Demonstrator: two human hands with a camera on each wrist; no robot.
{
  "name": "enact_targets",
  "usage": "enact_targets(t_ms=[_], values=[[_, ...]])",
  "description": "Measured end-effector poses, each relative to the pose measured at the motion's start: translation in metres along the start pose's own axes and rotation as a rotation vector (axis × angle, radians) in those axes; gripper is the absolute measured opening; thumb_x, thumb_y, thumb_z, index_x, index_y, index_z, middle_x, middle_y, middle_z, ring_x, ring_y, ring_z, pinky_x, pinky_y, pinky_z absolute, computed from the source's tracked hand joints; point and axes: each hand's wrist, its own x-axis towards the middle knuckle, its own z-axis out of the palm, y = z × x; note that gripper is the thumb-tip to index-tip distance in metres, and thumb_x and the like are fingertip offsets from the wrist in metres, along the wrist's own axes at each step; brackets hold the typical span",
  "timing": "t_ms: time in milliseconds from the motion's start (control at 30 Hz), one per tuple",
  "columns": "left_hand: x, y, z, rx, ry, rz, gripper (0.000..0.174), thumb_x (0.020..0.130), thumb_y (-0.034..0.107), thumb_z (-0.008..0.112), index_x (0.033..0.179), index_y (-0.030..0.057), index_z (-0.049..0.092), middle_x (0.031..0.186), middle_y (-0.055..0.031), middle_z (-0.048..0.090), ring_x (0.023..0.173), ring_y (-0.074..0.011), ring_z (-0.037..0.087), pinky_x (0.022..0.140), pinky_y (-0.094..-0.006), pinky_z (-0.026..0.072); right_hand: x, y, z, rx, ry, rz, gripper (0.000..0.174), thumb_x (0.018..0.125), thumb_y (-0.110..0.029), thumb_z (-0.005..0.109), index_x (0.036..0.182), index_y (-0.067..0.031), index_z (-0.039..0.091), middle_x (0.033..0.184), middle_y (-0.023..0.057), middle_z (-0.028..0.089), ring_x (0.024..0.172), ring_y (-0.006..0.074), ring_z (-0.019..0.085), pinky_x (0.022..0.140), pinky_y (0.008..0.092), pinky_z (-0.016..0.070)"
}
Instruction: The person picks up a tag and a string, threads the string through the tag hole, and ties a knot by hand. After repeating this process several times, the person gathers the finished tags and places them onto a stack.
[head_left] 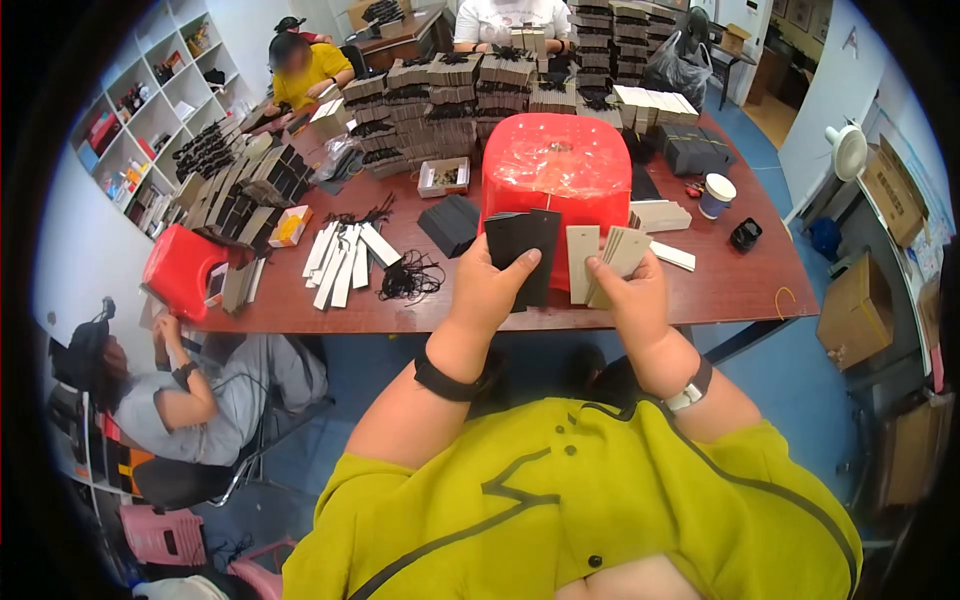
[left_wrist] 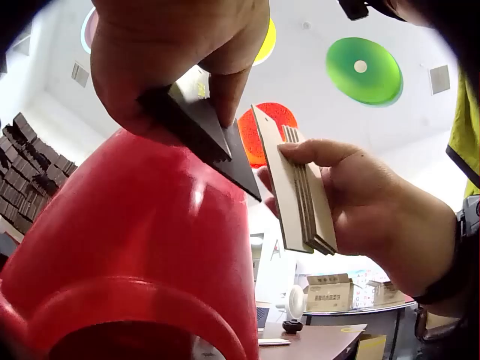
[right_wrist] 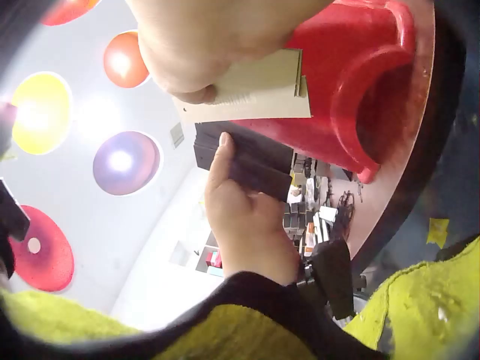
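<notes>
Several black cards (head_left: 538, 250) are gripped in the left hand (head_left: 485, 285), its thumb across their face. The right hand (head_left: 637, 300) pinches several cream cards (head_left: 583, 262), one set a little apart from the fanned others. Both bundles are held up side by side in front of a red stool (head_left: 556, 160) on the table. In the left wrist view the cream cards (left_wrist: 289, 180) stand edge-on in the right hand (left_wrist: 367, 187), near the black cards (left_wrist: 199, 127). The right wrist view shows black cards (right_wrist: 247, 161) under the left hand's thumb, below the cream cards (right_wrist: 255, 90).
White tags (head_left: 345, 262) and black cords (head_left: 410, 277) lie left on the table (head_left: 450, 318). Tall stacks of tags (head_left: 430, 110) line the back. A cup (head_left: 716, 196) and a black object (head_left: 745, 234) stand right. Other people sit left and behind.
</notes>
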Motion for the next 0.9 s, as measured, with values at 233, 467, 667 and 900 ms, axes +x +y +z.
enact_targets(t_ms=[233,467,667,900], values=[[0.018,-0.018,0.004,-0.001,0.041,0.028,0.021,0.080,0.006,0.064,0.100,0.0002,0.058,0.090,-0.0047,0.064,0.078,-0.0096,0.059,0.069,-0.0252,0.0487,0.014,-0.006,-0.008,0.110,0.050,-0.003,0.027,0.080,-0.005,0.064,0.105,0.0003,0.055,0.094,0.0066,0.063,0.084,0.0113,0.060,0.074,0.0257,0.0484],[0.014,-0.043,-0.013,0.188,0.188,-0.053,0.018,0.082,0.011,0.065,0.095,0.0008,0.057,0.084,-0.0036,0.062,0.074,-0.0103,0.057,0.067,-0.0249,0.0468,0.013,-0.005,0.022,-0.190,-0.045,-0.034,0.028,0.078,-0.011,0.067,0.103,-0.0009,0.058,0.093,0.0084,0.065,0.083,0.0133,0.062,0.072,0.0273,0.0484],[0.027,-0.052,-0.044,0.122,0.228,0.083,0.028,0.082,0.012,0.065,0.105,0.0008,0.054,0.092,-0.0046,0.061,0.080,-0.0107,0.056,0.072,-0.0242,0.0452,0.026,0.007,0.033,-0.261,0.040,-0.051,0.030,0.077,-0.018,0.066,0.101,-0.0015,0.060,0.090,0.0117,0.067,0.083,0.0190,0.064,0.073,0.0296,0.0486],[0.035,-0.063,-0.053,0.115,0.123,0.079,0.045,0.082,0.011,0.065,0.122,-0.0005,0.048,0.103,-0.0053,0.060,0.090,-0.0101,0.055,0.081,-0.0242,0.0441,0.029,0.035,-0.012,-0.451,0.337,-0.233,0.032,0.078,-0.018,0.066,0.106,-0.0028,0.058,0.093,0.0120,0.065,0.084,0.0209,0.062,0.075,0.0307,0.0478]])
